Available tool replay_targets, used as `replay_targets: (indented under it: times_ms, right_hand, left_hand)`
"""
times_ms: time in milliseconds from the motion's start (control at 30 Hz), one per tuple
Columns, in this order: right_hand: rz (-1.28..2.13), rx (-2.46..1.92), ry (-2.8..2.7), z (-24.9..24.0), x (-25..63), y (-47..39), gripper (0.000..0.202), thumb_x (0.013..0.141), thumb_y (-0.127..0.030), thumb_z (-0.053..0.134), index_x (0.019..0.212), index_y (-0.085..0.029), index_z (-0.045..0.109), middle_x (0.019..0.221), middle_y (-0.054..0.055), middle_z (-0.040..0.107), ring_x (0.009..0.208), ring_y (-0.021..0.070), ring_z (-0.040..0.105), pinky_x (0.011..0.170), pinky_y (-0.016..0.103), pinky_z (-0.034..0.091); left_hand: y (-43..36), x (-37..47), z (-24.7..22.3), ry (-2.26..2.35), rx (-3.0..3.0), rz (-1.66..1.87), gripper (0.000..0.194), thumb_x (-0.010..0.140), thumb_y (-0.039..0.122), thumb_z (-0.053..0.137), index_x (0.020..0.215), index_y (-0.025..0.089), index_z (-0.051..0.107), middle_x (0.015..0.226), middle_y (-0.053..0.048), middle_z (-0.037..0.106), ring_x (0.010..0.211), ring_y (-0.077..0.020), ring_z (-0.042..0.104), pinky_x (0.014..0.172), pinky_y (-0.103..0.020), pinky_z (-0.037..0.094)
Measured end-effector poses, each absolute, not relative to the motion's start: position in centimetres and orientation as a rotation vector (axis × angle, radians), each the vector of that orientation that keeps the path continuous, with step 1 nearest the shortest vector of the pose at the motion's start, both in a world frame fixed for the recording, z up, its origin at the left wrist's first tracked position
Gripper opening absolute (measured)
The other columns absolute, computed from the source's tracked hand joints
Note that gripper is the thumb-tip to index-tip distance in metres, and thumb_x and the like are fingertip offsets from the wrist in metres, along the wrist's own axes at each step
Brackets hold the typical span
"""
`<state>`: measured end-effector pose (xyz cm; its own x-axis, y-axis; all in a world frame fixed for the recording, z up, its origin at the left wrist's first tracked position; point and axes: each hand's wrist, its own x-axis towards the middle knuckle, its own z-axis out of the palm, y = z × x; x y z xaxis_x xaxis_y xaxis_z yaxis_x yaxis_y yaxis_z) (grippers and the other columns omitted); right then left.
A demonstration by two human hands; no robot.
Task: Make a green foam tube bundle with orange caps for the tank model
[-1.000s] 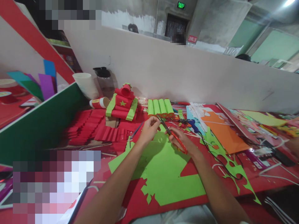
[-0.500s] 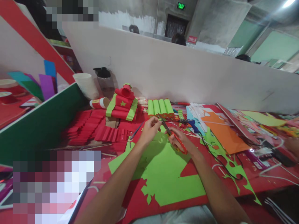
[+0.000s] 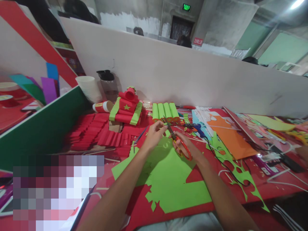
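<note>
My right hand point(image 3: 180, 144) grips a pair of scissors point(image 3: 185, 150) with red handles, its dark blades pointing up and left. Close to the blades, my left hand point(image 3: 156, 131) is closed in a pinch; whatever lies between its fingertips is too small to make out. Beneath both hands, bright green sheets point(image 3: 168, 179) with jagged cut edges are spread over the red tabletop point(image 3: 137, 205). Just beyond the fingers stand green paper rolls point(image 3: 165, 110) side by side.
Left of my hands are folded red paper strips point(image 3: 84, 131) and a red-and-green paper model point(image 3: 126, 107) with a star. A blue glue gun point(image 3: 198, 128), orange sheet point(image 3: 231, 138) and green offcut point(image 3: 240, 173) lie right. Paper cups point(image 3: 89, 89) stand by the white partition point(image 3: 180, 73).
The scissors have shifted very slightly and their blades look a little further apart. Both hands stay almost in place.
</note>
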<state>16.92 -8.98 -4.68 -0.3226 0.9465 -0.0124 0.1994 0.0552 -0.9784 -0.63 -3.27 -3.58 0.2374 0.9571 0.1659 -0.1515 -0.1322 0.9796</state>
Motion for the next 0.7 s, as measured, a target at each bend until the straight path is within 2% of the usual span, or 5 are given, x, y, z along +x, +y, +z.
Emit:
replay_targets:
  times_ms: [333, 700]
  right_hand:
    - [1.316, -1.151, -1.620, -4.48, 16.85, -9.02, 0.068, 0.077, -0.079, 0.050, 0.116, -0.024, 0.050, 0.072, -0.003, 0.047, 0.047, 0.0080, 0.039, 0.042, 0.022, 0.034]
    - [1.313, -1.177, -1.585, -4.18, 16.61, -9.15, 0.059, 0.080, -0.074, 0.052, 0.112, -0.024, 0.052, 0.068, -0.004, 0.044, 0.044, 0.0073, 0.036, 0.039, 0.020, 0.030]
  left_hand:
    - [-3.61, -0.43, -3.20, 0.811, 1.209, 1.168, 0.024, 0.074, 0.037, 0.066, 0.073, 0.020, 0.050, 0.058, 0.006, 0.050, 0.050, -0.0079, 0.047, 0.048, -0.020, 0.033]
    - [-3.70, -0.40, -3.23, 0.805, 1.198, 1.156, 0.024, 0.075, 0.037, 0.066, 0.073, 0.019, 0.050, 0.059, 0.005, 0.050, 0.051, -0.0069, 0.048, 0.048, -0.018, 0.034]
